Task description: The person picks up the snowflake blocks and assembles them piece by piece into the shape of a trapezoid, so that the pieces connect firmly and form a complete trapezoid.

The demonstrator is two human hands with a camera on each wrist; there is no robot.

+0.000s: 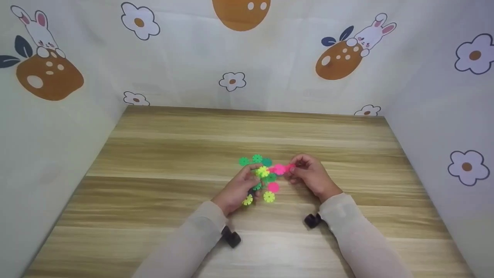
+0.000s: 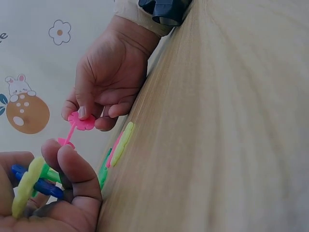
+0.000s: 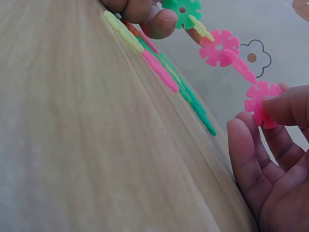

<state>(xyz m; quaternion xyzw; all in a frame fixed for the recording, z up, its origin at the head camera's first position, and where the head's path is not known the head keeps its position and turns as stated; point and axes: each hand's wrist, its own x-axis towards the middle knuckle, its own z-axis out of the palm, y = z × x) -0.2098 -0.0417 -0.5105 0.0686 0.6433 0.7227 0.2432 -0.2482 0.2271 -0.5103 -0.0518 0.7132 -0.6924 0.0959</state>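
A chain of notched plastic snowflake discs spans my two hands. My right hand (image 1: 314, 177) pinches the pink end disc (image 3: 262, 104) between thumb and fingers. Slotted into it edge-on is another pink disc (image 3: 241, 66), followed by a flat-facing pink disc (image 3: 219, 48), a yellow disc (image 3: 200, 28) and a green disc (image 3: 182, 10). My left hand (image 1: 239, 187) holds the other end of the chain. In the left wrist view, a yellow disc (image 2: 27, 187) and a dark blue disc (image 2: 37, 182) show at the left palm; fingers partly hide the joints there.
Loose discs lie on the wood-grain table (image 1: 154, 154) around the hands: green discs (image 1: 244, 161), a pink disc (image 1: 273, 187) and a yellow disc (image 1: 269, 197) among them. Black wrist cameras (image 1: 232, 237) hang beneath both sleeves. Patterned cloth (image 1: 185, 58) surrounds the table's back and sides.
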